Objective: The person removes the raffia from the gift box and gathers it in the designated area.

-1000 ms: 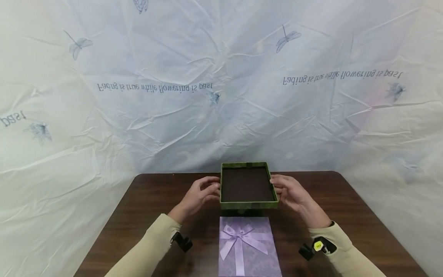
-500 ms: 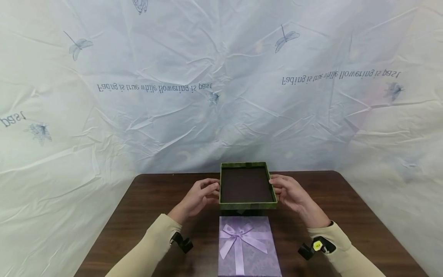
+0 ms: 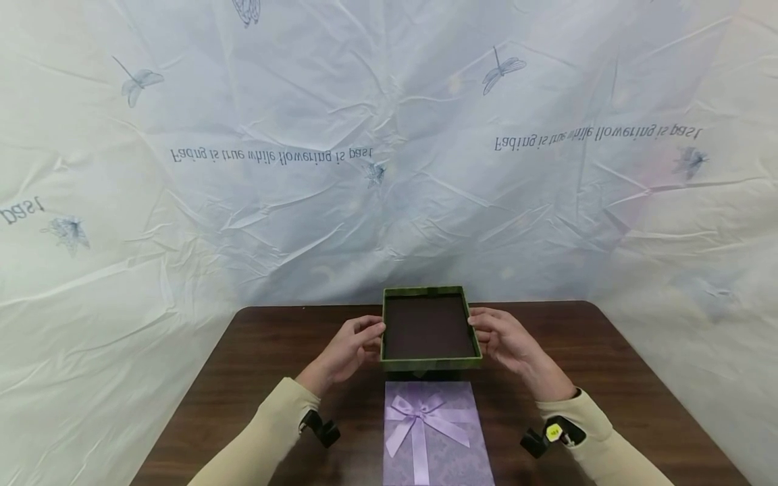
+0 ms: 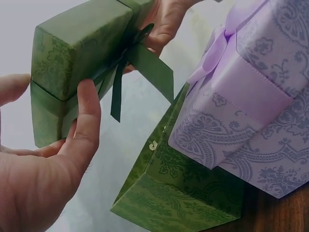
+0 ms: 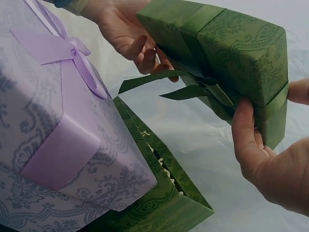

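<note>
A green gift box lid (image 3: 431,364) is held up by both hands, its dark hollow inside facing the head camera. My left hand (image 3: 348,349) pinches its left side between thumb and fingers, and my right hand (image 3: 509,345) grips the right side. Both wrist views show a dark green ribbon bow (image 4: 133,55) hanging from the lid's underside. Below the lid, apart from it, stands the uncovered green box base (image 4: 193,188). Small pale yellow bits (image 5: 164,169) show along its inside; the rest of its contents is hidden.
A lilac patterned gift box (image 3: 434,445) with a ribbon bow stands closed just in front of the green base, near the person. The dark wooden table (image 3: 261,337) ends at a pale printed curtain (image 3: 425,202) behind.
Both hands have shifted the lid slightly left and a little lower in the head view. Their grip looks the same, and the lilac box has stayed in place.
</note>
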{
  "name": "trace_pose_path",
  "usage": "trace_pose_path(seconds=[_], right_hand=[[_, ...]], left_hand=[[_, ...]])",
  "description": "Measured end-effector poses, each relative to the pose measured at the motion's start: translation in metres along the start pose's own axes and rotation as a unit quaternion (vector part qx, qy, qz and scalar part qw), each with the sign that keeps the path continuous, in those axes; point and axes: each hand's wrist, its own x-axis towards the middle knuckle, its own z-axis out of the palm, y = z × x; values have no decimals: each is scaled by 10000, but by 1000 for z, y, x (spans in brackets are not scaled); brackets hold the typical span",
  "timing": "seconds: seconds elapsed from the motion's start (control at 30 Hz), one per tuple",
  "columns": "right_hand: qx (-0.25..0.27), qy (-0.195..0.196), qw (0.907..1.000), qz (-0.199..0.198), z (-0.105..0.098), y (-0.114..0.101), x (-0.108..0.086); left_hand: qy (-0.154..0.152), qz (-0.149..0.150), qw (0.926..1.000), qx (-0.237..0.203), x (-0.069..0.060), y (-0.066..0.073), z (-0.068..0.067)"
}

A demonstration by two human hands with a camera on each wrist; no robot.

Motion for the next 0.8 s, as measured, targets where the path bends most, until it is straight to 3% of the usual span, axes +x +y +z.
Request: trace_pose_path(seconds=[0.6,0.8], right_hand=[[-191,-83,9997,128,11,3,6],[-324,96,9994,114,13,1,9]], left_hand=[[389,-49,9992,19,-11,9,-3],[454,-15,9989,91,-12,14,-5]])
